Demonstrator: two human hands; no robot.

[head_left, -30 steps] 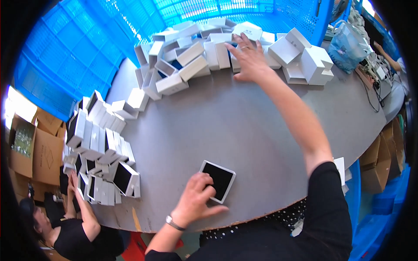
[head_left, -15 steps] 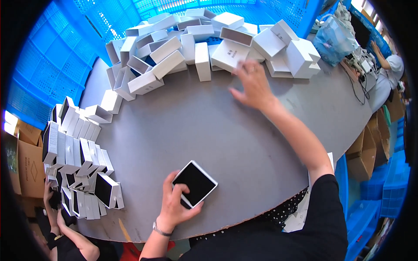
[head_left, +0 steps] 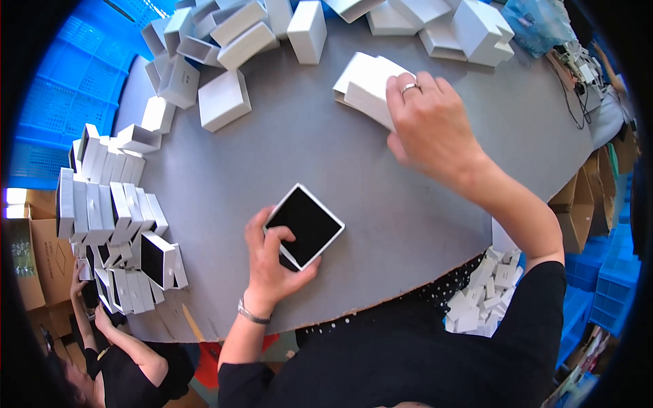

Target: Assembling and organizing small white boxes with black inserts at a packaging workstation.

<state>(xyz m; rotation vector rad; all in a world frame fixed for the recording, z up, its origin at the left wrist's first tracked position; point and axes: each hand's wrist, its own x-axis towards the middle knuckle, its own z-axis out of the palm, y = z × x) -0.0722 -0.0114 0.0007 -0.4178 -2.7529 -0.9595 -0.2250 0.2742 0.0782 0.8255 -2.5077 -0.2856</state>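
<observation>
My left hand (head_left: 275, 262) grips a shallow white box tray (head_left: 309, 224) with a black inside, held near the front of the table. Its thumb and fingers are closed on the near left edges, and one finger bends over the black part. Farther off, to the right, my right hand (head_left: 435, 122) is closed on the right end of a white box sleeve (head_left: 371, 85). Another white layer shows along the sleeve's far side; whether that is a second piece I cannot tell. My palm hides the sleeve's right end.
White box sleeves (head_left: 248, 44) lie heaped along the far edge of the grey table (head_left: 224, 183). Stacked white trays with black insides (head_left: 95, 211) stand at left. Small white pieces (head_left: 486, 292) fill a spot beside my right side. A person (head_left: 129, 353) works at lower left.
My right hand has gone from open over the heap to closed on a white sleeve, drawn nearer to me. My left hand keeps its hold on the tray. The view has shifted toward me.
</observation>
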